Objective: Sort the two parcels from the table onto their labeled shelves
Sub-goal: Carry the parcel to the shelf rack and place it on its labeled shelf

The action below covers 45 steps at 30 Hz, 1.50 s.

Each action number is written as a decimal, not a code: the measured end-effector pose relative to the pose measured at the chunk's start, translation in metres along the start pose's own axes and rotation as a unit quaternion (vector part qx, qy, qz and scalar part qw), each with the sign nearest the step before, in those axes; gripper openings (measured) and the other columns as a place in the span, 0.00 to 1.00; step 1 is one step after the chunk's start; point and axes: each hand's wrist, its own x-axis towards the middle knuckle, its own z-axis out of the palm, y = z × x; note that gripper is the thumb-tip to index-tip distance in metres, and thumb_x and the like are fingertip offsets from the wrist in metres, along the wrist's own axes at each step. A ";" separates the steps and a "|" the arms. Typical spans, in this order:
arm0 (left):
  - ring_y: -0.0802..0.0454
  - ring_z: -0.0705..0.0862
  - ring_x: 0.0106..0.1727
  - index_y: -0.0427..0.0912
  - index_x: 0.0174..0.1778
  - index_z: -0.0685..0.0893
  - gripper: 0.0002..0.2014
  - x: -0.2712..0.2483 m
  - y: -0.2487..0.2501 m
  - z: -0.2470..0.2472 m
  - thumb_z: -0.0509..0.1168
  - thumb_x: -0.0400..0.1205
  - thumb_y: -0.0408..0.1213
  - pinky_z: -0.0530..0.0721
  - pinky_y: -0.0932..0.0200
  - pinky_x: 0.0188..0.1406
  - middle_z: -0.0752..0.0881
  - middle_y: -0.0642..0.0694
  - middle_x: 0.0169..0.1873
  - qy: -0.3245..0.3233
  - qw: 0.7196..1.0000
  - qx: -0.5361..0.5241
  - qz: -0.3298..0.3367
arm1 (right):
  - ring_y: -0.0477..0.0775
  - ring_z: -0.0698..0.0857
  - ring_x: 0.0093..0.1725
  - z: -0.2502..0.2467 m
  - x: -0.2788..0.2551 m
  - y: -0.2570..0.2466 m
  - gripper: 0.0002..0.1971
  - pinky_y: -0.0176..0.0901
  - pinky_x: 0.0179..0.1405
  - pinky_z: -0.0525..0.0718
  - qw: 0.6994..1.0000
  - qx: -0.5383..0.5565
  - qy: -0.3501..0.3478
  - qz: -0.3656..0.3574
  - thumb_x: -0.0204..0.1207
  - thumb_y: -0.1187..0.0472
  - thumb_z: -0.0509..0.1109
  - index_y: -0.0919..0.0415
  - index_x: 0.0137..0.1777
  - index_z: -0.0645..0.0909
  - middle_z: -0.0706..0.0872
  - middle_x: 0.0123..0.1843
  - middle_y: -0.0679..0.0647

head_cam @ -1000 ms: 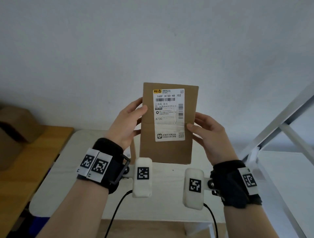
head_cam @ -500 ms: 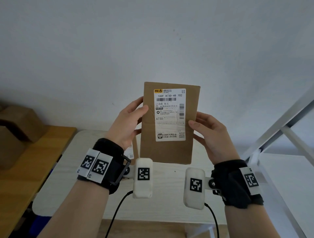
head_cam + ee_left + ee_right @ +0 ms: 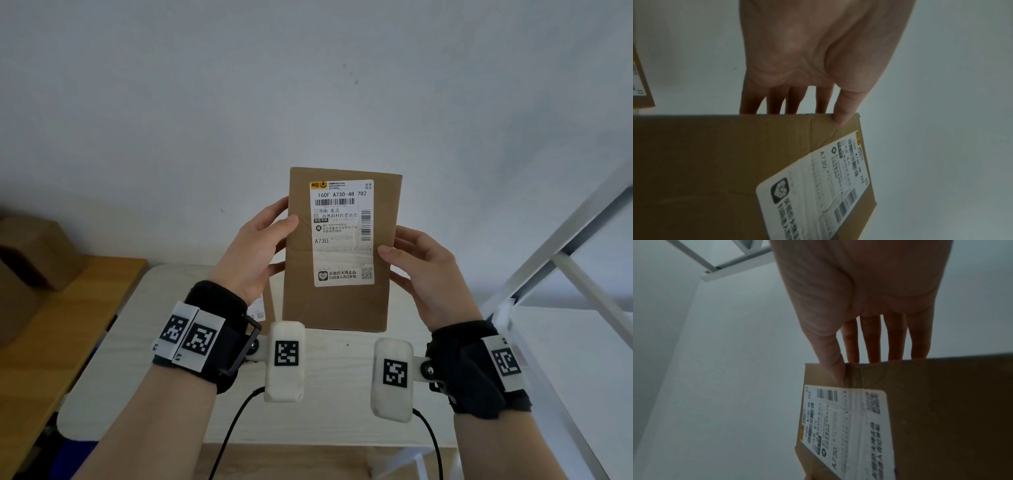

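Note:
A flat brown cardboard parcel stands upright in the air above the table, its white shipping label marked A730 facing me. My left hand grips its left edge, thumb on the front and fingers behind. On the other edge my right hand holds it the same way. The left wrist view shows the parcel with my thumb on its edge; the right wrist view shows the parcel likewise. A second parcel lies on the table, mostly hidden behind my left hand; its edge also shows in the left wrist view.
A light table lies below my hands. A white metal shelf frame with a white shelf board stands at the right. To the left, brown cardboard boxes sit on a wooden surface. A plain wall fills the back.
The parcel and both hands have shifted slightly to the right and a little up in view; the grip of both hands is the same.

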 end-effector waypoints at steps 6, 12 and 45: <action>0.55 0.85 0.54 0.58 0.73 0.77 0.20 0.002 0.002 0.012 0.60 0.85 0.38 0.79 0.49 0.59 0.91 0.58 0.46 -0.019 1.000 0.017 -0.001 | 0.55 0.88 0.60 -0.010 -0.008 -0.005 0.16 0.58 0.67 0.82 1.000 0.012 0.024 0.010 0.72 0.69 0.73 0.57 0.59 0.84 0.91 0.58 0.54; 0.62 0.87 0.52 0.63 0.73 0.75 0.20 -0.003 0.001 0.024 0.60 0.86 0.39 0.80 0.59 0.45 0.92 0.64 0.41 -0.066 0.996 0.063 0.001 | 0.56 0.87 0.62 -0.022 -0.023 -0.010 0.15 0.61 0.70 0.78 0.997 -0.008 0.076 0.018 0.72 0.63 0.74 0.56 0.59 0.84 0.92 0.55 0.53; 0.58 0.85 0.61 0.56 0.80 0.69 0.24 -0.211 -0.014 0.272 0.60 0.86 0.44 0.83 0.54 0.59 0.87 0.53 0.63 -0.546 0.829 0.086 0.086 | 0.44 0.84 0.41 -0.199 -0.355 -0.063 0.12 0.42 0.43 0.81 0.845 0.041 0.524 -0.098 0.77 0.59 0.68 0.58 0.59 0.86 0.88 0.41 0.46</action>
